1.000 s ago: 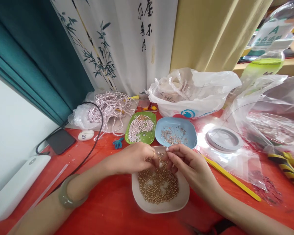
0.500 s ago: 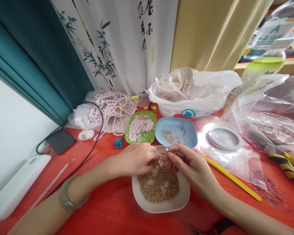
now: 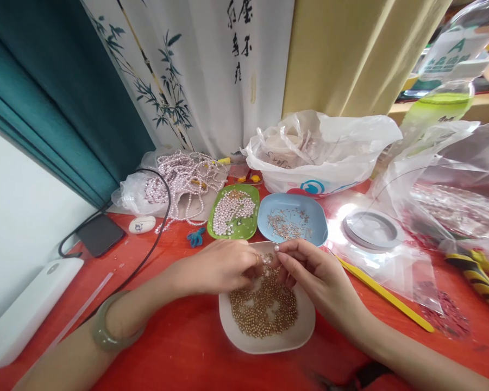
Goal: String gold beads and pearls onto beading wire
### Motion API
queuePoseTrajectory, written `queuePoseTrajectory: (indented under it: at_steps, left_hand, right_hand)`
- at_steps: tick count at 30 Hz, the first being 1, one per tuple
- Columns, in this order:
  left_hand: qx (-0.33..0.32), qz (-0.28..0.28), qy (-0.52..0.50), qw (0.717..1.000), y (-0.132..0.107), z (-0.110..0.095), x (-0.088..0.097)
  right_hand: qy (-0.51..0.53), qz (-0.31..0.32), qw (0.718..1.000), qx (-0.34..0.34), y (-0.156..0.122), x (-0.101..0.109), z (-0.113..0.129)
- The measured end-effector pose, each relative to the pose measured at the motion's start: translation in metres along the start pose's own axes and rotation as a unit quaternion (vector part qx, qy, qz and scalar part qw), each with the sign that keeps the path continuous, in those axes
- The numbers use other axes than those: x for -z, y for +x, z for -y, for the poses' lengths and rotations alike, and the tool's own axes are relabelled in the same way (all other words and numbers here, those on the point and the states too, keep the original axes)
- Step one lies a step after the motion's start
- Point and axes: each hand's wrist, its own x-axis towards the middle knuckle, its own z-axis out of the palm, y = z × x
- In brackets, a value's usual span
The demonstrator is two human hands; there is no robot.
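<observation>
My left hand [image 3: 224,266] and my right hand [image 3: 309,269] meet fingertip to fingertip over the far rim of a white dish [image 3: 305,331] filled with small gold beads [image 3: 264,309]. My right thumb and forefinger pinch a small white pearl [image 3: 276,248]. My left fingertips are pinched together right beside it; what they hold is too small to make out. A pale green bangle [image 3: 106,331] sits on my left wrist. Just beyond the hands stand a green dish of pearls [image 3: 233,212] and a blue dish of thin metal pins [image 3: 292,218].
On the red table lie a pile of pearl strands [image 3: 183,179], a white plastic bag [image 3: 321,152], clear bags [image 3: 440,206], a spool [image 3: 370,228], a yellow strip [image 3: 385,296], yellow-black pliers [image 3: 476,274], a phone with cable [image 3: 100,233] and a white device [image 3: 20,309].
My left fingertips have shifted slightly toward the right hand over the dish; the right hand has kept its pinch on the pearl.
</observation>
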Motion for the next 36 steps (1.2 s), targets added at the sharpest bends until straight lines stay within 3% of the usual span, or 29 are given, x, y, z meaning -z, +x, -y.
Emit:
queuePoseTrajectory:
  at_steps: [17,19,21,23,25,28,36]
  left_hand:
    - [0.015,-0.036,0.052,0.998,0.002,0.002,-0.008]
    - [0.023,-0.044,0.011,0.999,0.002,0.003,-0.008]
    - [0.051,-0.067,-0.098,0.992,0.002,0.005,-0.007]
    - [0.094,-0.097,-0.254,0.958,0.003,0.006,-0.005]
    - [0.126,-0.116,-0.399,0.901,0.004,0.007,-0.002]
    - [0.141,-0.122,-0.521,0.833,0.005,0.008,0.001]
    - [0.157,-0.134,-0.612,0.764,0.008,0.011,-0.001]
  right_hand:
    - [0.009,0.004,1.0,-0.001,-0.001,0.0,0.0]
    - [0.009,0.003,1.0,-0.001,0.0,0.0,-0.001]
    - [0.012,0.004,1.0,-0.002,0.0,0.0,-0.001]
    - [0.013,0.009,1.0,-0.005,0.001,0.0,0.0]
    - [0.011,0.015,1.0,-0.01,0.0,0.0,0.002]
    - [0.001,0.017,1.0,-0.023,-0.001,0.0,0.005]
    - [0.001,0.021,0.999,-0.029,-0.002,-0.001,0.011]
